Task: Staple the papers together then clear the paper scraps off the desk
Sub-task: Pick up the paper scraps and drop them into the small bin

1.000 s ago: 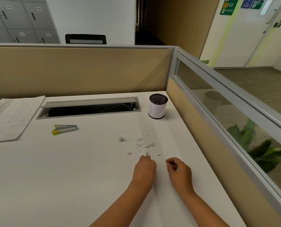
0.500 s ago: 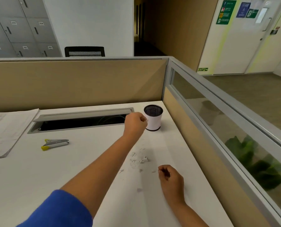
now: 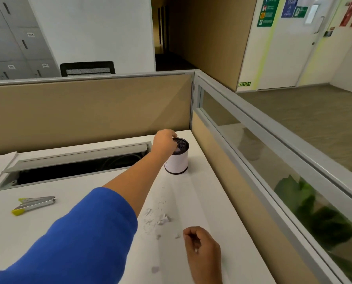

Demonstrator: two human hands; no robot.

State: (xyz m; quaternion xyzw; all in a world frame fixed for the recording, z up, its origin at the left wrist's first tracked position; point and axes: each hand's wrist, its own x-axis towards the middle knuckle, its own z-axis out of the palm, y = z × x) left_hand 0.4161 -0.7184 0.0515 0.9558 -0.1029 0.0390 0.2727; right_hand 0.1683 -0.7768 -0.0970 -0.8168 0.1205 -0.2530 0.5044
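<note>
Left hand (image 3: 165, 140) reaches over the mesh cup (image 3: 177, 158), fingers curled down at its rim; whether they pinch anything, I cannot tell. Right hand (image 3: 201, 245) rests loosely curled on the tabletop (image 3: 72, 203), a white fleck at its fingers. Paper scraps (image 3: 157, 219) lie nearer than the cup, stapler (image 3: 34, 204) well left.

Beyond my white desk's tan fabric partition (image 3: 89, 111), a black mesh-backed office chair (image 3: 88, 68) stands before grey metal lockers (image 3: 13, 37). A long grey cable tray with raised lid (image 3: 76, 160) runs along the desk's back edge, dark inside. To my right, a grey-framed glass side panel (image 3: 273, 152) shows green leafy plant foliage (image 3: 314, 210) below. Farther off, a white door with green and blue signs (image 3: 290, 37) and a small green exit sign (image 3: 244, 84), low on the wall, overlook brown flooring.
</note>
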